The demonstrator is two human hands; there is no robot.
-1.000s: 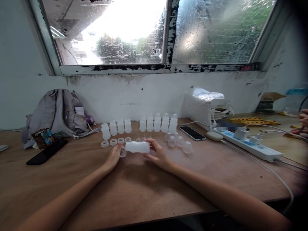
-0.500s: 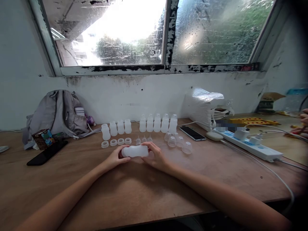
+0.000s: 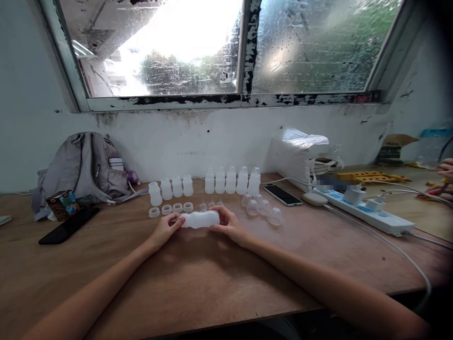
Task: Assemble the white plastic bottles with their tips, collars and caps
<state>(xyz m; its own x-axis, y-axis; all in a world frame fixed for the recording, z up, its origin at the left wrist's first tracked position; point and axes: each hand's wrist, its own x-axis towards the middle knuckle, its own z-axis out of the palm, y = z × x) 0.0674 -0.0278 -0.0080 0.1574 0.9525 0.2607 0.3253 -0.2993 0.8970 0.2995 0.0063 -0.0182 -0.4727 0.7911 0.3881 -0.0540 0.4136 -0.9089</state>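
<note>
A frosted white bottle point(image 3: 201, 219) lies sideways between my two hands, above the wooden table point(image 3: 198, 283). My left hand point(image 3: 167, 230) grips its left end, the thumb in front. Around its right end my right hand point(image 3: 230, 225) is closed. Just behind are several clear nipples point(image 3: 203, 206), partly hidden by the hand and bottle. Several white rings point(image 3: 166, 209) lie in a row to the left, with open bottles point(image 3: 177, 187) upright behind them. Several capped bottles point(image 3: 231, 181) stand further right. Clear domed caps point(image 3: 252, 208) rest right of my right hand.
At the left are a grey backpack point(image 3: 83, 165), a small box point(image 3: 63, 205) and a black phone point(image 3: 70, 226). Another phone point(image 3: 282, 195), a round pad point(image 3: 315, 199) and a power strip point(image 3: 368, 212) with cables lie right. Another person's hand point(image 3: 445, 172) shows far right.
My left thumb has moved onto the bottle's left end, where a narrower, ridged part now shows. The bottle has shifted slightly right and up in my hands.
</note>
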